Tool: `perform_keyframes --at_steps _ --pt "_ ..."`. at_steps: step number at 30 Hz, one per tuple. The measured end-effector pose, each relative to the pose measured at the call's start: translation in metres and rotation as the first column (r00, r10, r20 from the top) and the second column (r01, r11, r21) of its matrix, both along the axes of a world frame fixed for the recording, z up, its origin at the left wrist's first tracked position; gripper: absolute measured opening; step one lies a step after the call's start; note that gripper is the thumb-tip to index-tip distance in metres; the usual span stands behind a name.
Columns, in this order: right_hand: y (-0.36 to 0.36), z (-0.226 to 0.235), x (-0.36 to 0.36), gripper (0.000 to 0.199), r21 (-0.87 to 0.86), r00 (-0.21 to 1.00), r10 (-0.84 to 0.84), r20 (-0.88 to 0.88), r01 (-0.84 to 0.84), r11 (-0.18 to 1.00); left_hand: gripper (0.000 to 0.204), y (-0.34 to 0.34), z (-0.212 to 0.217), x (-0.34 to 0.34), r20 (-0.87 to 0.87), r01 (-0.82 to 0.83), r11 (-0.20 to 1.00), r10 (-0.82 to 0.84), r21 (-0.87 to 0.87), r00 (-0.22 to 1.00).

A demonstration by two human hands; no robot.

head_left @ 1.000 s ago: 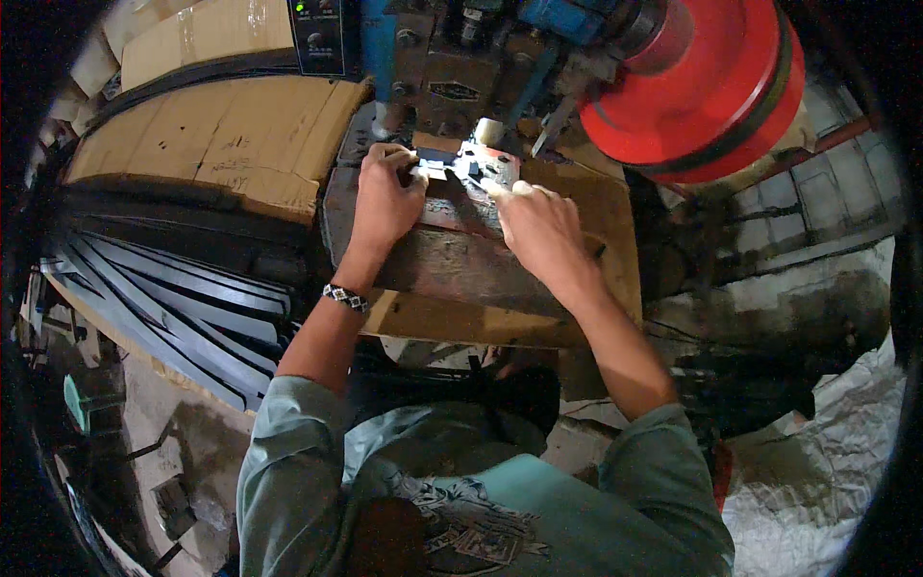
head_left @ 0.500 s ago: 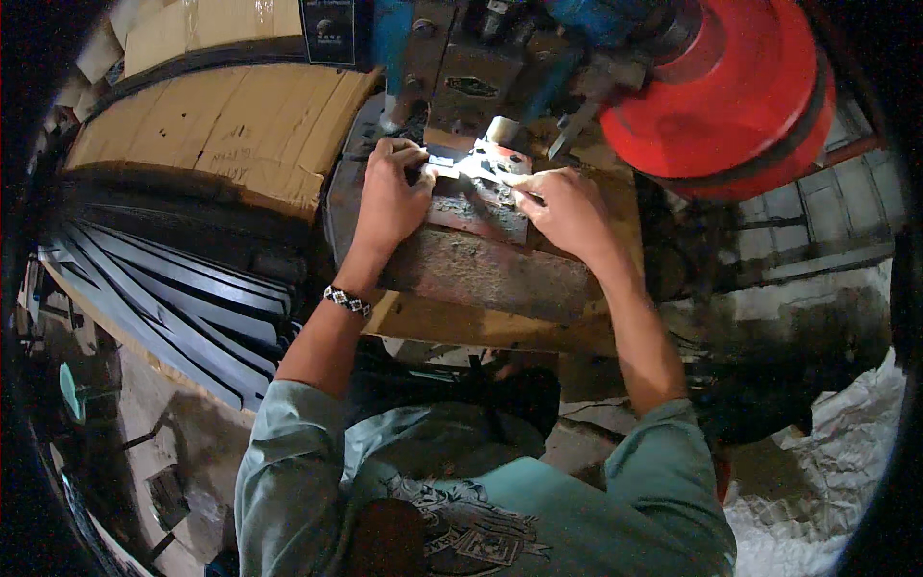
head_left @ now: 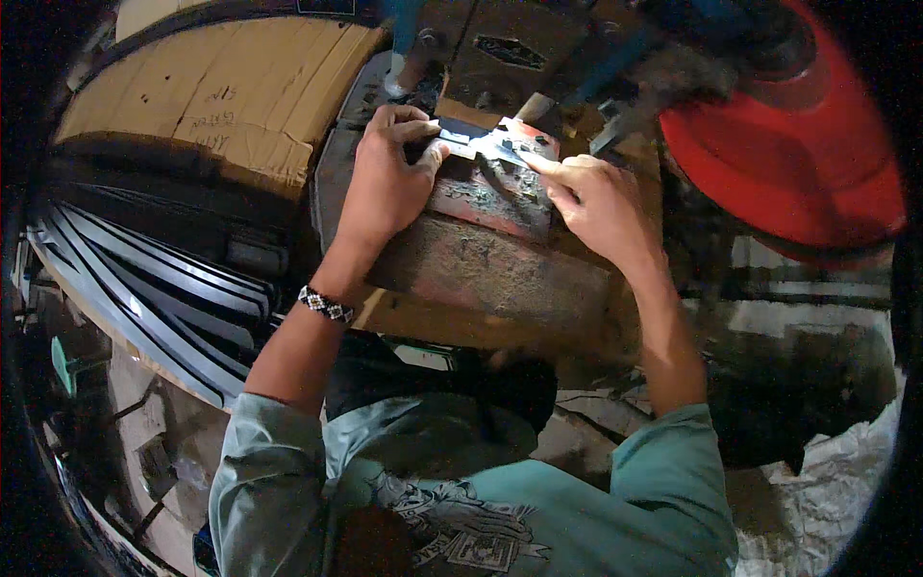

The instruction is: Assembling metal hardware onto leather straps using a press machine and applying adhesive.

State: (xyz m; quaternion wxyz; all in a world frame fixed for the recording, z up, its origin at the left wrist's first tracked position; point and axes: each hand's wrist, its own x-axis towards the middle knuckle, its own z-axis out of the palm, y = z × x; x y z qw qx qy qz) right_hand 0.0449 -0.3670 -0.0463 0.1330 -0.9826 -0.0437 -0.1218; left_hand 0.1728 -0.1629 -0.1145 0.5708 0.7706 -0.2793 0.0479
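Between thumb and fingers, my left hand (head_left: 392, 178) pinches the left end of a small flat metal piece (head_left: 460, 146), which shines under bright light. My right hand (head_left: 601, 202) is closed, its index finger and thumb at the piece's right side; glare hides exactly what those fingertips grip. Beneath lies a worn steel plate (head_left: 490, 200) with flaked reddish paint, resting on the rusty bed (head_left: 461, 264) of a machine. Just behind the piece stands a short pale cylindrical part (head_left: 535, 109).
The machine's dark body (head_left: 514, 48) rises directly beyond my hands. A large red wheel (head_left: 788, 154) is at the right. To the left are a cardboard box (head_left: 212, 96) and a stack of metal strips (head_left: 144, 288). A white sack (head_left: 832, 500) lies at lower right.
The view has shifted, so the red wheel sits farther right and the machine higher. Both hands stay at the metal piece in nearly the same pose.
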Motion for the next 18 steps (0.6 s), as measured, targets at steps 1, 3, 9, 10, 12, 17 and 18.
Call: perform_keyframes --at_steps 1,3,9,10,12,17,18 --pt "-0.001 -0.001 0.002 0.025 0.002 1.0 0.004 -0.009 -0.004 1.0 0.021 0.0 0.0 0.0 0.027 -0.01 1.0 0.01 0.018 1.0" --pt "-0.004 0.002 0.003 0.028 -0.03 0.995 0.029 -0.092 -0.031 0.999 0.021 0.0 0.002 -0.001 0.04 -0.02 0.999 0.019 0.037 0.999" --pt "-0.007 -0.004 0.011 0.031 0.015 0.995 0.025 -0.094 -0.023 1.0 0.022 0.004 0.009 0.001 -0.024 0.021 0.997 -0.019 0.081 1.0" --pt "-0.007 -0.006 0.011 0.031 0.019 0.995 0.025 -0.099 -0.024 1.0 0.022 0.003 0.01 0.002 -0.079 0.018 0.996 -0.011 0.086 0.997" --pt "-0.009 -0.01 0.011 0.025 0.081 0.995 0.03 -0.092 -0.023 0.996 0.022 0.001 0.01 0.0 -0.111 0.019 0.996 -0.01 0.082 0.994" --pt "0.004 -0.014 0.007 0.022 0.229 0.996 -0.031 -0.084 0.049 0.972 0.022 -0.001 0.007 -0.001 -0.149 0.021 0.999 -0.013 0.049 0.989" --pt "0.006 -0.016 0.007 0.023 0.295 0.992 -0.061 -0.107 0.09 0.951 0.021 -0.001 0.007 -0.001 -0.162 0.018 0.999 -0.01 0.051 0.987"
